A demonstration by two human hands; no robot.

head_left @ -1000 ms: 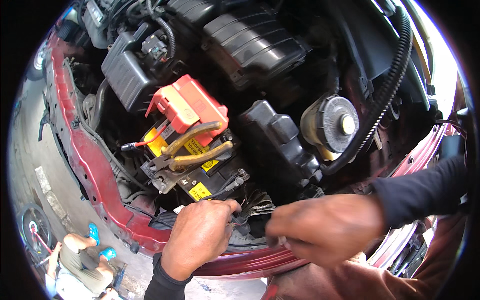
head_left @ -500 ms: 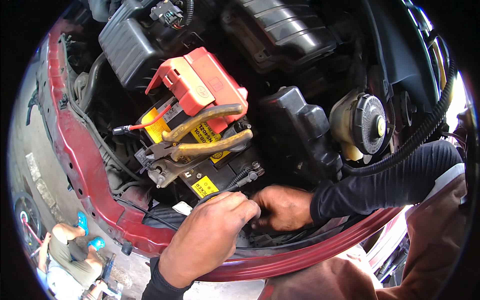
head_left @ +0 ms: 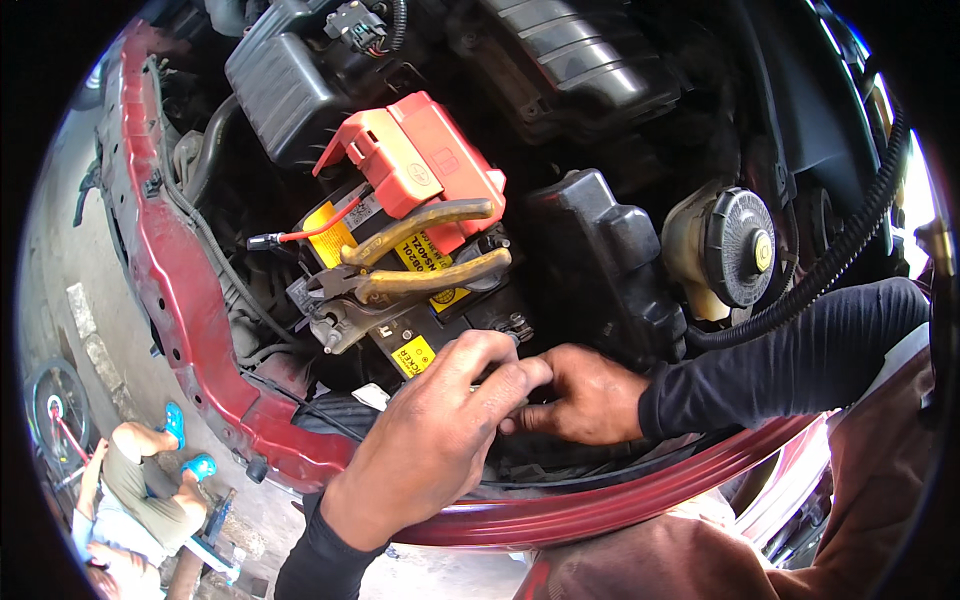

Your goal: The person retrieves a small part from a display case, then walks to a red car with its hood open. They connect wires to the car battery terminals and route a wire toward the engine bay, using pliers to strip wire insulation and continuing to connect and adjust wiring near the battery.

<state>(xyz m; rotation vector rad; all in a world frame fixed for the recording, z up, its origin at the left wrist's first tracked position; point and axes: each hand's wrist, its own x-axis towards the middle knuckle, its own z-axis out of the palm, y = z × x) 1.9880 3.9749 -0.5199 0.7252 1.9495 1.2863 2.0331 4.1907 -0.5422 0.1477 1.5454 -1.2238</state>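
Observation:
My left hand (head_left: 430, 440) is closed at the near end of the battery, its thumb and fingers pinched together. My right hand (head_left: 592, 395) meets it from the right with curled fingers, the two hands' fingertips touching or nearly so. What they grip is hidden behind the fingers. Just beyond them is a battery terminal clamp (head_left: 516, 326). The black car battery (head_left: 465, 318) bears yellow labels. Across its top lie pliers (head_left: 430, 283) with worn yellow handles, jaws to the left, beside a metal hold-down bracket (head_left: 345, 328). A red terminal cover (head_left: 440, 170) sits at the battery's far end.
A dark red body edge (head_left: 185, 290) curves round the left and front. Black plastic housings (head_left: 590, 270) and a capped reservoir (head_left: 735, 250) stand to the right, with a corrugated hose (head_left: 840, 280). A loose red wire (head_left: 318, 232) crosses the battery. At lower left sits another person (head_left: 150, 490).
My left hand has lifted slightly and opened a gap between thumb and fingers, now covering the black cable visible earlier. My right hand has shifted a little right. The whole view has shifted slightly.

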